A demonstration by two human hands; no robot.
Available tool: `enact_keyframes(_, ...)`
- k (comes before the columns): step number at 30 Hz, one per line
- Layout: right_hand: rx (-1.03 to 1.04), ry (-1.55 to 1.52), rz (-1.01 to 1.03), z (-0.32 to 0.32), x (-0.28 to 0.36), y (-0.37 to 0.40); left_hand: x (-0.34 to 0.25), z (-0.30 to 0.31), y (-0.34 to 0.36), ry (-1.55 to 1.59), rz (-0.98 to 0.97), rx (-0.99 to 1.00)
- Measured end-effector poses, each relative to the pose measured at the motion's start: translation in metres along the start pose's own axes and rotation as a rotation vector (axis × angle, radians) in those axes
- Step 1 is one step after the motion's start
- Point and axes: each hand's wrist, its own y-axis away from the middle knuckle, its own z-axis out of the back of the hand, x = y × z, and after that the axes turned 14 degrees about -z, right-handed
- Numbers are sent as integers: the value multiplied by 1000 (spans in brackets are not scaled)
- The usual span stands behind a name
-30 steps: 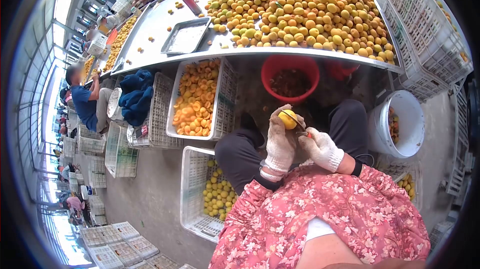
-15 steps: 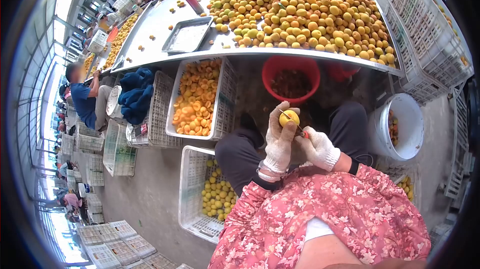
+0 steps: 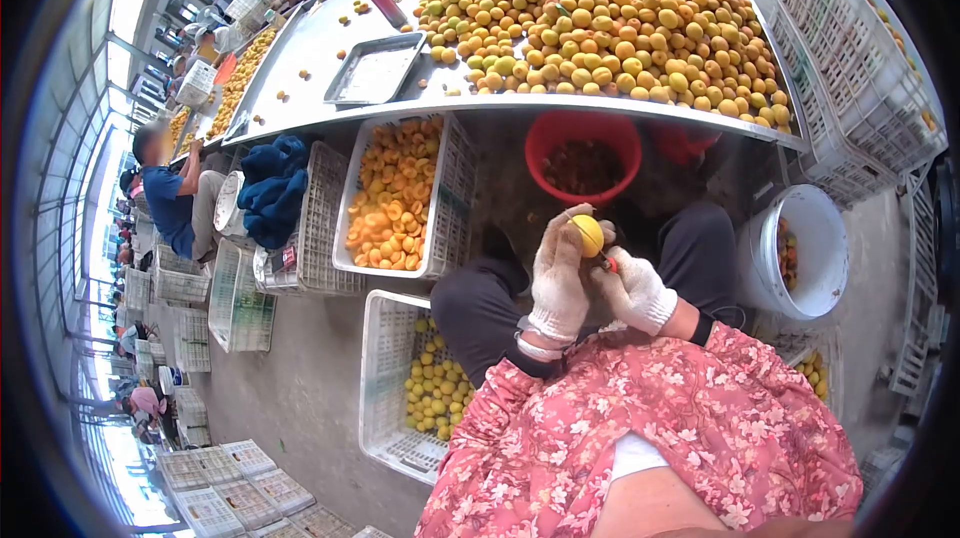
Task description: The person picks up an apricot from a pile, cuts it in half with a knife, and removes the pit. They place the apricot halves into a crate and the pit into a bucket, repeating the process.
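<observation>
My left hand, in a pale work glove, is closed around a yellow apricot above my lap. A dark cut line runs over the fruit. My right hand, also gloved, grips a small knife by its red handle, close against the lower right of the apricot. Most of the blade is hidden by the fruit and fingers. Just beyond my hands stands a red basin with dark brown bits inside, probably pits.
A metal table ahead bears a heap of apricots and a steel tray. Left are a crate of halved apricots and a white crate of whole ones. A white bucket stands right. A person in blue sits far left.
The apricot has turned in my left hand, and the blade that lay across its face is now mostly out of sight. Both hands stay in nearly the same place.
</observation>
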Motion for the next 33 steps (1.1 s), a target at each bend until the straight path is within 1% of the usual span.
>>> enact_keyframes(1,-52,-31,38,-3,1,-2,4,-1,1,178,104,-46)
enact_keyframes(2,-105,-63,77,-5,1,-3,4,-1,4,176,105,-49)
enact_keyframes(4,-106,-49,76,-3,0,-1,3,-2,7,354,255,-87)
enact_keyframes(5,-66,-41,59,-1,-1,0,5,-2,6,354,258,-88)
enact_keyframes(7,-25,-31,47,1,3,0,10,3,2,12,7,-40)
enact_keyframes(8,-2,-76,11,1,7,-2,12,6,0,-161,-121,-14)
enact_keyframes(9,20,-121,-27,1,10,-3,16,12,-1,-53,-74,-62)
enact_keyframes(10,19,-120,-24,1,11,-5,15,11,-1,-54,-77,-59)
enact_keyframes(11,7,-96,-24,1,12,-7,14,10,-2,12,-32,-71)
enact_keyframes(12,-3,-72,-27,1,12,-8,13,8,-2,77,14,-85)
enact_keyframes(13,-1,-73,-32,-1,6,-8,16,4,1,208,103,-146)
enact_keyframes(15,-41,-35,32,-8,-8,-9,20,4,3,249,149,-154)
enact_keyframes(16,-39,-33,33,-8,-6,-8,20,4,2,291,187,-158)
enact_keyframes(17,-35,-23,-7,-6,-3,-5,16,2,3,313,212,-150)
enact_keyframes(18,-32,-14,-47,-3,0,-3,18,6,3,314,213,-151)
enact_keyframes(20,-7,-61,-63,1,11,-5,24,15,-1,93,107,-124)
enact_keyframes(21,16,-110,-80,2,14,-6,27,18,-2,93,106,-123)
enact_keyframes(24,-1,-63,-51,-2,6,-13,26,21,-8,71,42,-180)
enact_keyframes(26,-12,-7,-33,-3,3,-16,22,25,-6,272,121,-85)
enact_keyframes(27,-28,47,-17,-3,2,-16,23,25,-5,271,122,-88)
enact_keyframes(29,-10,44,-33,-2,2,-15,26,25,-5,360,190,-94)
enact_keyframes(30,6,42,-46,-1,2,-15,27,26,-6,361,189,-95)
enact_keyframes(31,6,42,-47,1,5,-15,28,25,-6,266,124,-115)
enact_keyframes(32,29,-25,-69,3,10,-14,28,24,-7,170,59,-134)
enact_keyframes(33,52,-92,-91,5,13,-15,28,22,-7,171,58,-133)
